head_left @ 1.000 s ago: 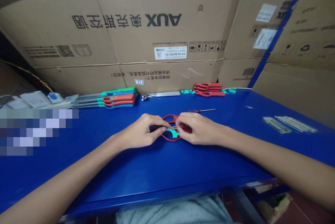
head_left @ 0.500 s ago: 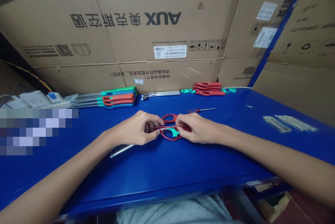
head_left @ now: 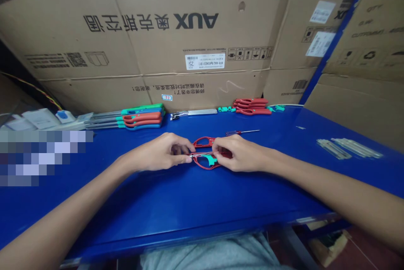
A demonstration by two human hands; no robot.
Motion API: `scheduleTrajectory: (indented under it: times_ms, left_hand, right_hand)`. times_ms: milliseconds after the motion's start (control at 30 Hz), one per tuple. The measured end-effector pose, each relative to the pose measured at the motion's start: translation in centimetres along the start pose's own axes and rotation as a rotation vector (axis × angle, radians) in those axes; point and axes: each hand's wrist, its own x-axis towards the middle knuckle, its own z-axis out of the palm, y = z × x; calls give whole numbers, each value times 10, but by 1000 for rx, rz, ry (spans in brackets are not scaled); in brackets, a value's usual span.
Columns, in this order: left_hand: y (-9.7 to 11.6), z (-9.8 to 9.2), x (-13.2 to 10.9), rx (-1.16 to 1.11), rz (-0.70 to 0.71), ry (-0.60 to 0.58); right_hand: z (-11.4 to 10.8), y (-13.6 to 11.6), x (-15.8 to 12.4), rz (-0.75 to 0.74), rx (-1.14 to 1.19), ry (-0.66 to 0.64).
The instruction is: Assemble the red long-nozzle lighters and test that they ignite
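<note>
At the middle of the blue table (head_left: 176, 211) lies an open red lighter casing half (head_left: 205, 168) with a teal trigger (head_left: 211, 160) in it. Another red casing half (head_left: 203, 140) lies just behind. My left hand (head_left: 164, 152) pinches the end of a metal tube (head_left: 191, 156) at the casing's left end; most of the tube is hidden by the hand. Thin wires run from there into the casing. My right hand (head_left: 235, 152) is closed over the casing's right part, thumb and finger pinched at its upper edge; its fingers partly hide the grip.
Assembled lighters (head_left: 142, 119) are stacked back left. Metal tubes (head_left: 202, 112), teal parts (head_left: 224, 109) and red casings (head_left: 252, 106) line the cardboard (head_left: 176, 51). A screwdriver (head_left: 241, 132) lies behind my right hand. Clear slim parts (head_left: 356, 148) lie right; white plugs (head_left: 39, 118) left.
My left hand has shifted slightly left and up. The metal tube that stuck out below it toward the lower left is now out of sight. My right hand has barely moved.
</note>
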Motion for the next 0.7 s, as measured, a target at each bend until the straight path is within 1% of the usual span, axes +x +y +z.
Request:
scheduleTrajectory:
  times_ms: [100,300,533,700]
  left_hand:
    - [-1,-2,1,63,15,15]
    - [-4,-5,1,-27,9,-31]
    - [-2,-7,-2,17,-8,-20]
    - [-3,-7,-2,32,-18,12]
  right_hand:
    - [1,0,0,-14,6,4]
    - [1,1,0,-12,14,16]
    - [1,4,0,-18,21,42]
    - [2,5,0,-31,28,43]
